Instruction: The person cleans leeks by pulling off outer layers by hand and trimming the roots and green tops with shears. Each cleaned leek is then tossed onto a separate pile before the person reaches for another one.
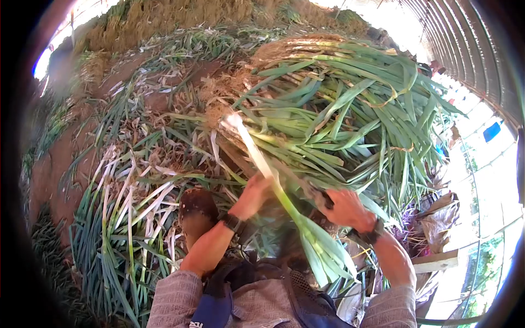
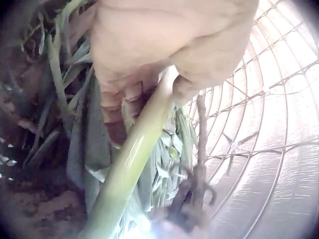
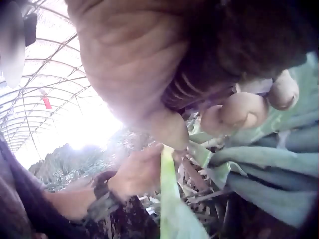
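My left hand (image 1: 252, 197) grips a leek (image 1: 254, 150) around its pale shank. The white root end points up and away, and its green leaves fan down toward my lap. In the left wrist view the shank (image 2: 132, 164) runs out from under the curled fingers (image 2: 113, 122). My right hand (image 1: 350, 210) is just right of this leek, its fingers (image 3: 244, 110) curled around a dark-handled tool (image 1: 321, 198). A narrow brownish length of the tool extends up and left behind the leek; its exact kind is blurred.
A large heap of leeks (image 1: 339, 120) with rooty ends lies ahead and right. Whiter-stemmed leeks (image 1: 126, 202) are piled at left, among peeled scraps (image 1: 158, 147) on brown soil (image 1: 60, 164). A boot (image 1: 198, 216) stands beside my left forearm, and a wooden board (image 1: 435, 261) lies at right.
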The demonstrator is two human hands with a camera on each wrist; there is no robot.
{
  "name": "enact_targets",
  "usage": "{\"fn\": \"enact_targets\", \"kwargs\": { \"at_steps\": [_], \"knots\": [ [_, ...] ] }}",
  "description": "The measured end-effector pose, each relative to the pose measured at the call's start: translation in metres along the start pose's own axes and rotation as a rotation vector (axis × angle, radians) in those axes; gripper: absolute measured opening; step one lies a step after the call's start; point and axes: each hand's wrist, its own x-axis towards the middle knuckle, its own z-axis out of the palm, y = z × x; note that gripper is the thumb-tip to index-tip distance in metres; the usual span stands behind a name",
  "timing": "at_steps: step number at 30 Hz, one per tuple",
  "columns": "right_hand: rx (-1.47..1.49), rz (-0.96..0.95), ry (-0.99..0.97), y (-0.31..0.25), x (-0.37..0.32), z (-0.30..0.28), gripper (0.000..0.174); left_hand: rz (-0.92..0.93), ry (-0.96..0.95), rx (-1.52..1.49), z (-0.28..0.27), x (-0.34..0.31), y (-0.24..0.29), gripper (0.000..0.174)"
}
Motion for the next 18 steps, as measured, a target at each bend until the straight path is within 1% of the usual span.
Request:
{"fn": "enact_targets", "kwargs": {
  "at_steps": [2,3,6,7,10,12,13,14,15,16,17,18],
  "knots": [
    [-0.003,0.082,-0.070,0.004,-0.023,0.009,0.036,0.045,0.101,-0.197,-0.012,0.007,0.006,0.031],
    [0.003,0.078,-0.072,0.004,-0.030,0.011,0.036,0.070,0.131,-0.154,-0.015,0.008,0.006,0.032],
    [0.009,0.119,-0.143,0.006,-0.049,0.018,0.034,0.058,0.180,-0.081,-0.021,0.006,0.001,0.033],
    [0.023,0.131,-0.168,0.009,-0.054,0.021,0.033,0.054,0.169,-0.066,-0.023,0.006,0.001,0.033],
    [0.034,0.161,-0.217,0.011,-0.069,0.024,0.030,0.001,0.198,-0.046,-0.026,0.002,0.006,0.034],
    [0.026,0.139,-0.216,0.012,-0.081,0.026,0.029,-0.010,0.232,-0.038,-0.028,0.004,0.006,0.033],
    [0.057,0.083,-0.199,0.012,-0.089,0.029,0.029,-0.024,0.259,0.016,-0.030,0.004,0.007,0.032],
    [0.062,0.089,-0.204,0.013,-0.095,0.028,0.029,-0.042,0.283,0.071,-0.031,0.003,0.007,0.031],
    [0.083,0.128,-0.231,0.014,-0.102,0.025,0.030,-0.044,0.354,0.096,-0.033,0.006,0.004,0.029],
    [0.101,0.165,-0.258,0.016,-0.109,0.021,0.030,-0.054,0.353,0.094,-0.035,0.009,0.001,0.029],
    [0.090,0.211,-0.273,0.020,-0.115,0.018,0.030,-0.029,0.378,0.057,-0.037,0.011,-0.003,0.029],
    [0.092,0.216,-0.275,0.021,-0.120,0.016,0.030,-0.001,0.400,0.022,-0.036,0.012,-0.004,0.030]
  ]
}}
